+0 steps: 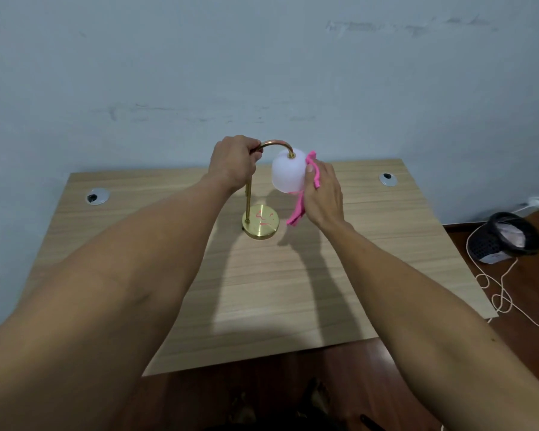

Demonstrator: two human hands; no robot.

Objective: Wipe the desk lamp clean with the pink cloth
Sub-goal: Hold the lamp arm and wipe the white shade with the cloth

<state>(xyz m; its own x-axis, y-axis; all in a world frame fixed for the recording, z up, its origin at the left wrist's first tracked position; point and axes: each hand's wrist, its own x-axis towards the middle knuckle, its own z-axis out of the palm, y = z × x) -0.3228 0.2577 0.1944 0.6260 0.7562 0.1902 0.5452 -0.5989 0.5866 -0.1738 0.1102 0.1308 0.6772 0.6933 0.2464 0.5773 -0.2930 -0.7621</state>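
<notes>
No readable brand or label anywhere; only writing-like marks are pink/red scribbles on the round brass base of the desk lamp, not legible as letters

Lamp stands upright near the middle of the wooden desk, a bit toward the wall side. Long axis vertical: thin brass stem rises from the left edge of the base, then curves over to the right in a hook. White frosted shade hangs from the hook end, opening pointing down, above and right of the base, clear of the desk

Left hand fingers curled closed around the top of the stem where the curve begins, firm grip. Right hand pressed flat-ish against the right side of the shade with the pink cloth between palm and shade; thumb lies on the shade front, other fingers wrapped behind, hidden. Cloth sticks out above the hand by the shade top, and a loose tail hangs down below the shade, over the desk, just right of the base

Two round cable grommets in the desk, left and right. Black mesh bin on the floor to the right, white cord looping beside it. Pale blue wall behind the desk
</notes>
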